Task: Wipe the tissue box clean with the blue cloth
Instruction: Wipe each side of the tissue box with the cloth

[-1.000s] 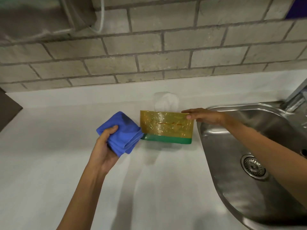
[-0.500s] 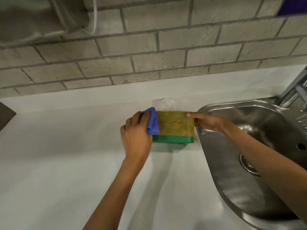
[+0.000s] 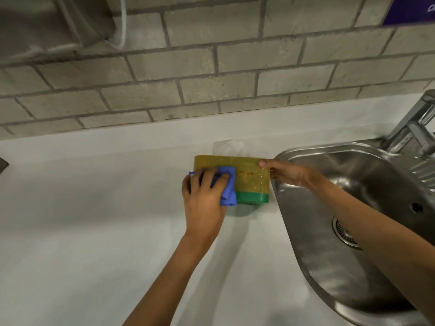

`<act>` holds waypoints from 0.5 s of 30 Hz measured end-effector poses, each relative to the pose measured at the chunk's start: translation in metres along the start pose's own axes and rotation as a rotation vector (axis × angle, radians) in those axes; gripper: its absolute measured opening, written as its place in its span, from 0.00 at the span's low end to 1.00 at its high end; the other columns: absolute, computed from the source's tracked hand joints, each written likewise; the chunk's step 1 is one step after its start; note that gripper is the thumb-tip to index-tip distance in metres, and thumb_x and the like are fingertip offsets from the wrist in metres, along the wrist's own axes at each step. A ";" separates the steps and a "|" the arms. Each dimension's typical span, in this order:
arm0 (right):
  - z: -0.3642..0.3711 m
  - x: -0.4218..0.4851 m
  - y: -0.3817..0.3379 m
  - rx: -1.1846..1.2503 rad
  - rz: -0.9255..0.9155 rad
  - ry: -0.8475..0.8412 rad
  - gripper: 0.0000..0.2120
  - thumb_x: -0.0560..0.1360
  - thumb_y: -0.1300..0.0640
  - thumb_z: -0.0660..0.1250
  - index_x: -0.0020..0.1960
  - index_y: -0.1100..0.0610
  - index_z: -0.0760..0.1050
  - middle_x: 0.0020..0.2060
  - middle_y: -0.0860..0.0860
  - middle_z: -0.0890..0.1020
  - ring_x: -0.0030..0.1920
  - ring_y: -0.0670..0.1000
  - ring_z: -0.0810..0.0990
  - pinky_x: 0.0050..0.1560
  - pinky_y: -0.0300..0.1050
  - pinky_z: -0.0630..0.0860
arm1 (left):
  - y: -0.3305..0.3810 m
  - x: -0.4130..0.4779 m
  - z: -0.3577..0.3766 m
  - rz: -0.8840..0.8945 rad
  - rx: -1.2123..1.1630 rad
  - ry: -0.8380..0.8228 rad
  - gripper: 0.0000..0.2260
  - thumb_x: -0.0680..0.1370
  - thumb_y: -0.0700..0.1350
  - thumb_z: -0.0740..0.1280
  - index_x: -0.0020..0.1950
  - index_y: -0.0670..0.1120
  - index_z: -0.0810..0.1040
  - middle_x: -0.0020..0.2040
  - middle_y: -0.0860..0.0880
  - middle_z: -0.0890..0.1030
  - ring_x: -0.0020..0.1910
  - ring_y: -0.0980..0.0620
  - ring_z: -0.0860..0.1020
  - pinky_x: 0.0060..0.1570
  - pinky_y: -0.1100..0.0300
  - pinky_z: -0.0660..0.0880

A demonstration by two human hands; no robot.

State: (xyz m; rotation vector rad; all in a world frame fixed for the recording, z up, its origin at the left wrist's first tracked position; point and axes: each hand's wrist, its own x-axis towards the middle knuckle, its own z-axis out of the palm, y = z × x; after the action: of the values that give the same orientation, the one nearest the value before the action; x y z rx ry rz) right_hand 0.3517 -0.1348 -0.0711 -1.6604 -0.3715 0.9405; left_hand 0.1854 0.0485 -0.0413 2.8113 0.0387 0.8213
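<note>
The tissue box (image 3: pixel 253 178) is yellow-green with a green base and stands on the white counter beside the sink, a white tissue sticking up behind it. Reddish marks show on its front face. My left hand (image 3: pixel 203 198) presses the folded blue cloth (image 3: pixel 227 184) flat against the left part of that face. My right hand (image 3: pixel 286 172) grips the box's right end, thumb on the top corner.
A steel sink (image 3: pixel 353 208) with a drain lies right of the box, with a tap (image 3: pixel 416 123) at its far corner. A brick wall (image 3: pixel 211 78) rises behind the white counter (image 3: pixel 94 231). A dark object (image 3: pixel 3 163) sits at the left edge.
My left hand swung in from the left with the cloth and laid it on the box front, then slid it a little rightward. My right hand kept its hold.
</note>
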 end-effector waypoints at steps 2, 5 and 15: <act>0.001 0.000 -0.003 -0.009 -0.009 -0.027 0.30 0.48 0.32 0.75 0.42 0.49 0.82 0.42 0.38 0.85 0.46 0.36 0.82 0.43 0.26 0.75 | -0.011 -0.005 -0.006 -0.052 -0.013 0.029 0.16 0.60 0.31 0.73 0.45 0.44 0.83 0.46 0.43 0.84 0.43 0.39 0.80 0.46 0.45 0.77; 0.004 0.002 -0.006 -0.048 0.008 -0.035 0.28 0.51 0.33 0.75 0.44 0.50 0.82 0.45 0.38 0.85 0.49 0.36 0.80 0.49 0.28 0.74 | -0.017 0.012 -0.010 -0.185 -0.073 0.082 0.15 0.62 0.30 0.69 0.47 0.40 0.83 0.47 0.38 0.83 0.42 0.35 0.79 0.44 0.44 0.77; 0.004 0.002 -0.008 -0.040 0.021 0.000 0.14 0.66 0.46 0.65 0.50 0.50 0.78 0.50 0.43 0.81 0.54 0.41 0.77 0.54 0.35 0.72 | -0.004 0.011 0.001 0.007 -0.056 0.085 0.14 0.60 0.31 0.73 0.42 0.42 0.83 0.42 0.42 0.84 0.41 0.39 0.81 0.49 0.44 0.78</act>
State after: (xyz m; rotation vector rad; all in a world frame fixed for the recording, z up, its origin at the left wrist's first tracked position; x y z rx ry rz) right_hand 0.3516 -0.1279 -0.0651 -1.7032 -0.3759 0.9545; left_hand 0.1951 0.0529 -0.0370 2.7242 0.0190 0.9287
